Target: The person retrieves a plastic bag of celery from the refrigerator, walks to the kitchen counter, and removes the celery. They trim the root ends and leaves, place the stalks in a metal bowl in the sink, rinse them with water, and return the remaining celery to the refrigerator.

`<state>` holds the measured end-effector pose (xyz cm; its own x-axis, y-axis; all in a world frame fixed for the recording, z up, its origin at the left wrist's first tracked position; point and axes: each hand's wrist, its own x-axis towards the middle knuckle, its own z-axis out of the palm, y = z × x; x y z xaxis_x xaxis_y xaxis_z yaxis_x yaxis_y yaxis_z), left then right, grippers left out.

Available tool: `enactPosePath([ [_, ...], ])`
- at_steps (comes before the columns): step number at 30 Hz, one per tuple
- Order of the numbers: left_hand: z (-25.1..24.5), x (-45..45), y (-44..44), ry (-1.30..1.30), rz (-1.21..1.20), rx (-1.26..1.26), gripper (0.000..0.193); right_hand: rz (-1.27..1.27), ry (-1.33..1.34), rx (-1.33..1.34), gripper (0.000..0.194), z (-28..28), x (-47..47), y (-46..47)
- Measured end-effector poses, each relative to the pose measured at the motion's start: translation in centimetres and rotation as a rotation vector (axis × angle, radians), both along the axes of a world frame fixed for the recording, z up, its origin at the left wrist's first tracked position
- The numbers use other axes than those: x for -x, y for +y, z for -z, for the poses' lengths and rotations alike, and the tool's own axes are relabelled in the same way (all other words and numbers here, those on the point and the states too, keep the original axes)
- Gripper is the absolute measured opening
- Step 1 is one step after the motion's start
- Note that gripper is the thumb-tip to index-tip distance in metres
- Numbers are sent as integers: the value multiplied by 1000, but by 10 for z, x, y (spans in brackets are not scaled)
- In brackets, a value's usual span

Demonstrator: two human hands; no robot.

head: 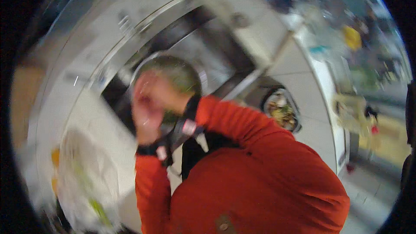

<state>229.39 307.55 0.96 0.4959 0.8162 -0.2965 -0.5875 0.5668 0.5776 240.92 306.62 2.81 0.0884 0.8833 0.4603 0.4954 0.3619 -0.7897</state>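
Observation:
Motion blur softens the whole view. My left hand and my right hand are close together, overlapping, at the near side of a round bowl with green contents, possibly leafy vegetables. Whether the fingers grip the bowl or anything else cannot be made out. Beneath the bowl is what looks like a kitchen sink, dark-edged with a grey inside. Both wrists wear dark bands below red-orange sleeves.
A black bin or tub of food scraps stands right of the sink. Left, a translucent plastic bag with something green inside lies on the pale countertop. A blurred faucet shows behind the sink. Blurred clutter, including a yellow item, lies far right.

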Motion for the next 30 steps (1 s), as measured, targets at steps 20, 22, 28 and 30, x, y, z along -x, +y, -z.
enactPosePath([
  [20, 1, 21, -12, -70, 221, 96, 46, 160, -73, -206, 22, 0, 42, -53],
  [22, -5, 24, -17, -36, 264, 179, 49, -9, -99, 59, 31, 11, 23, -66],
  [28, -25, 49, -40, 219, 208, 302, 36, -146, -26, 290, 27, 21, -31, -78],
  [30, -30, 63, -48, 216, 221, 270, 30, -72, -71, 360, 22, 15, -39, -82],
])
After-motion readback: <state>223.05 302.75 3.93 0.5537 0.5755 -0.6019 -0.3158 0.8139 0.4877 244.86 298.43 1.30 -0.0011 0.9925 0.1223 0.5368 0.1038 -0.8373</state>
